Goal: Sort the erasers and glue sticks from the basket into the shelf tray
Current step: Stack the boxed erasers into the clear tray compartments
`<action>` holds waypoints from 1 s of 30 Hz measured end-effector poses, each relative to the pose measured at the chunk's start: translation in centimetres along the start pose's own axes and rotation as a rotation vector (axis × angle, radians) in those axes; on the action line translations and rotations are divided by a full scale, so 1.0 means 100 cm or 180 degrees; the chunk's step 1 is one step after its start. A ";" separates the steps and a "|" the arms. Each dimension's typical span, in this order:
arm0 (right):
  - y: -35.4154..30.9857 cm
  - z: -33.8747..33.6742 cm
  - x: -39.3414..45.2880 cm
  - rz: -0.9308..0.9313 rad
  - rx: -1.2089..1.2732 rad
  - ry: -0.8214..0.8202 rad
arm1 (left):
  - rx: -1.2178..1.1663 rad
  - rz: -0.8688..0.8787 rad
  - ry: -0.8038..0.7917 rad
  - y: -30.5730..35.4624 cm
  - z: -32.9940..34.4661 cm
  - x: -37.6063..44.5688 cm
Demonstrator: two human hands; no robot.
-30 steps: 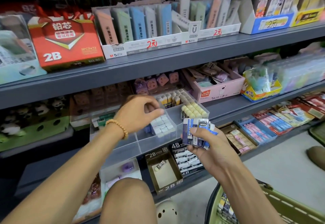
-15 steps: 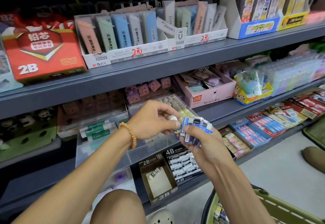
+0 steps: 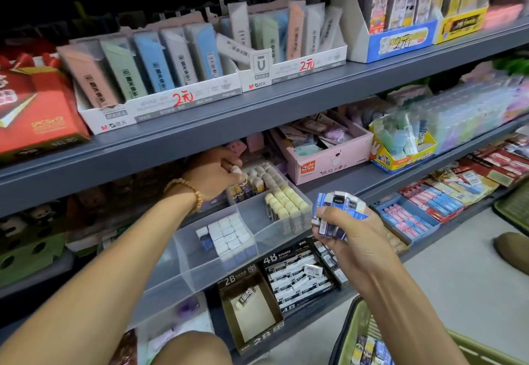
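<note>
My right hand [image 3: 349, 238] grips a fanned bunch of blue-and-white erasers [image 3: 337, 210] in front of the clear divided shelf tray [image 3: 206, 264]. My left hand [image 3: 214, 173] reaches under the shelf into the tray's back compartment and pinches a white-capped glue stick [image 3: 237, 170] among upright glue sticks [image 3: 252, 185]. A front compartment holds stacked white erasers [image 3: 226, 236]; another holds pale yellow-capped sticks [image 3: 286, 203]. The green basket [image 3: 355, 333] sits at the bottom right with several blue and yellow items in it.
A grey shelf edge [image 3: 257, 112] hangs just above my left hand. Brown 2B box [image 3: 252, 307] and black 4B box [image 3: 297, 278] lie below the tray. A pink box [image 3: 326, 161] stands right of the tray. My knee [image 3: 191, 347] is at the bottom.
My left hand took a glue stick from beside the bunch in my right hand and moved up and back into the tray's rear compartment. My right hand kept its erasers.
</note>
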State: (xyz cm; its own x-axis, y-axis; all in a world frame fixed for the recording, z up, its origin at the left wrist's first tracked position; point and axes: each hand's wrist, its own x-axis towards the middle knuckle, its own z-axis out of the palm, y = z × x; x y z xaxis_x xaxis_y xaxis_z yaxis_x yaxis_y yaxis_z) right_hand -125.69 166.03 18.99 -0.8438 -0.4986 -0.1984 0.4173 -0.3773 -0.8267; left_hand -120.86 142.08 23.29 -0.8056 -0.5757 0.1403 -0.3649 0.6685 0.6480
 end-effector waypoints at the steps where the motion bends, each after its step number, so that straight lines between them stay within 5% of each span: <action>1: 0.000 -0.002 0.001 -0.0006 0.0005 0.0008 | 0.0064 0.0036 -0.0060 0.001 0.003 0.004; 8: 0.000 -0.015 0.009 0.0034 0.0016 0.0075 | 0.0343 0.0245 -0.0513 0.009 0.023 0.017; 15: 0.002 -0.016 0.011 0.0068 -0.0024 -0.0023 | 0.0694 0.0396 -0.0439 0.005 0.043 0.023; 30: 0.008 -0.015 0.011 0.0097 -0.0156 -0.0145 | 0.0196 0.0318 -0.0588 -0.003 0.036 0.016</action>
State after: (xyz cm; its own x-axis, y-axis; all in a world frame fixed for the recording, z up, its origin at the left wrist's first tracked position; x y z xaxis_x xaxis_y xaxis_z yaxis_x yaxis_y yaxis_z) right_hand -126.76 166.38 17.34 -0.8142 -0.5447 -0.2007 0.4247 -0.3233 -0.8456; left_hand -123.69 142.67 20.56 -0.9090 -0.4128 0.0583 -0.3021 0.7487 0.5900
